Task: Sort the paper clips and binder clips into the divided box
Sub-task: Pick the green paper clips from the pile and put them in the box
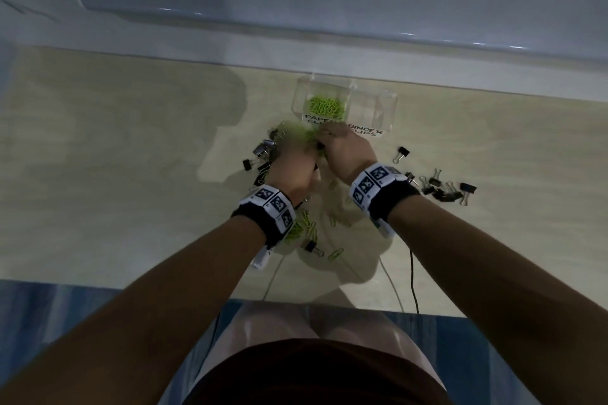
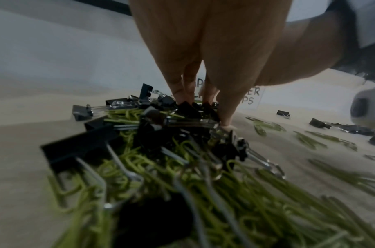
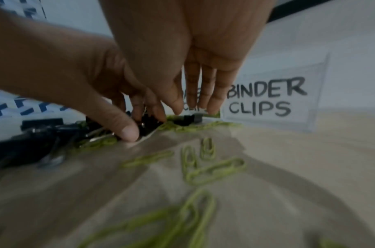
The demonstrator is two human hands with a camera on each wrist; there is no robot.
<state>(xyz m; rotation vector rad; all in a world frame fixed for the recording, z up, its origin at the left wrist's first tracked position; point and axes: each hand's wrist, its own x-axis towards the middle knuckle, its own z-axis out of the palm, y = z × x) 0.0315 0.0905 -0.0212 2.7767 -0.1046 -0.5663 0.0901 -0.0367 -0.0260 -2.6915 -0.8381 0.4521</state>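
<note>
A clear divided box [image 1: 388,108] stands at the back of the table. Its left compartment holds green paper clips [image 1: 325,106]; the right one, labelled BINDER CLIPS [image 3: 267,97], shows nothing inside. Just in front lies a mixed pile [image 2: 161,137] of black binder clips and green paper clips. My left hand [image 1: 304,149] reaches into the pile, and its thumb [image 3: 129,132] and curled fingers grip black binder clips [image 3: 148,125]. My right hand [image 3: 192,110] is beside it, with straight fingers [image 3: 203,94] pointing down and touching the pile's far edge by the box.
Several more black binder clips [image 1: 444,189] lie scattered to the right, one alone [image 1: 402,153]. Loose green paper clips [image 1: 302,227] lie under my wrists toward the table's front edge. Thin cables [image 1: 413,273] hang over that edge. A wall runs close behind the box.
</note>
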